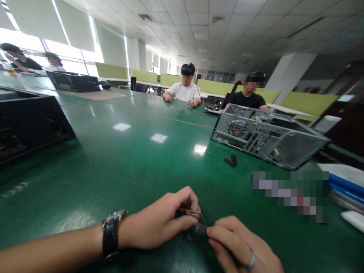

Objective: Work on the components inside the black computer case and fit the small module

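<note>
Left hand [159, 222] and right hand [239, 246] both pinch a small chip [196, 220] (still unseated) above the near tabletop [127, 163].

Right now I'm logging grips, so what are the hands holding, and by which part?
Both hands pinch one small flat chip: the left hand grips its left edges, the right hand its lower right corner.
</note>
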Demonstrator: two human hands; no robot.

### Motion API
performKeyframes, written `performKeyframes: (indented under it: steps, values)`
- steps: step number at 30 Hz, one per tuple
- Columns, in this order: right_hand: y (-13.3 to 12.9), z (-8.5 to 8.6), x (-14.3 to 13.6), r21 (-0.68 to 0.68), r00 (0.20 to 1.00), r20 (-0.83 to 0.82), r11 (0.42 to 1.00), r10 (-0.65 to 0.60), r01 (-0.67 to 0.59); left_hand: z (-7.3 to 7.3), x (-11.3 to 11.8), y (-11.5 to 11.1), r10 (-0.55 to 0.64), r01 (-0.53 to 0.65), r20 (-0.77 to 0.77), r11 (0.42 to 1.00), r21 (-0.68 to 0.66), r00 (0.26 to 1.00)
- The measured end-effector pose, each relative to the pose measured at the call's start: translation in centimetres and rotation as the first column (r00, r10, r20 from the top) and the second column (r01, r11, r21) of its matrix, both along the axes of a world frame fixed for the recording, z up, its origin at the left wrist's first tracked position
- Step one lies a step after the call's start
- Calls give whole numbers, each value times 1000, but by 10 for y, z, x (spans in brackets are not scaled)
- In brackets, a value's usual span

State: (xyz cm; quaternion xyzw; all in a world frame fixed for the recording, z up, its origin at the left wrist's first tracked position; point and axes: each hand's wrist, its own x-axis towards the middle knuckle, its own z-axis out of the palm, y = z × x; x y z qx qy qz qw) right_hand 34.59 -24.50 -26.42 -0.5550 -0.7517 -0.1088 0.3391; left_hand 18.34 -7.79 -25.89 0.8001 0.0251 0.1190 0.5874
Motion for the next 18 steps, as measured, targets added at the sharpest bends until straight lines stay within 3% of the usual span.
performKeyframes:
  steps: [9,12,15,18]
  values:
    - [-2,-2,-1,-22,992,-122,1000,-23,21,2,1,1,-3,3,12,999,-32,1000]
    - [-4,-3,-1,-40,993,-116,999,-36,31,-1,4,2,-13,19,36,983,-183,999]
    - [-5,-4,0,-47,992,-122,998,-38,33,-5,8,4,8,22,74,919,-393,997]
    - [-5,-4,0,-43,988,-151,999,-25,19,-8,10,1,-2,53,101,859,-509,995]
